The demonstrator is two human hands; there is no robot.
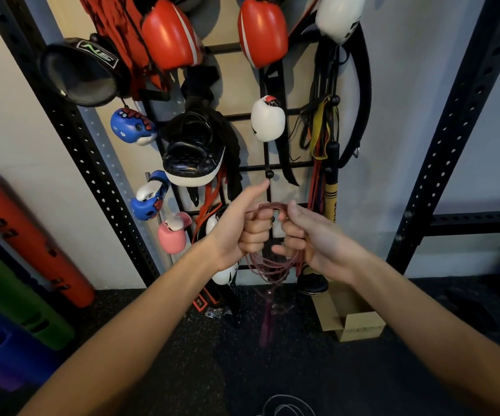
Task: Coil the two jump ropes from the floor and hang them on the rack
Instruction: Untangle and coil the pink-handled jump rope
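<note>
Maroon jump rope [272, 267] — coiled, hanging in loops between both hands in front of the wall rack [251, 168], its handles [265, 327] dangling below, over the floor [182, 340]. Left hand [248, 232] is gripping the top of the coil, fingers [257, 232] curled tight round the strands, thumb sticking up towards a ball-tipped peg [269, 174]. Right hand [315, 241] is holding the coil's other side, fingers curled round the strands. Pale rope [287, 405] — lying in loose loops on the floor at the bottom edge. Red boxing gloves [170, 34] are hanging on the rack above.
</note>
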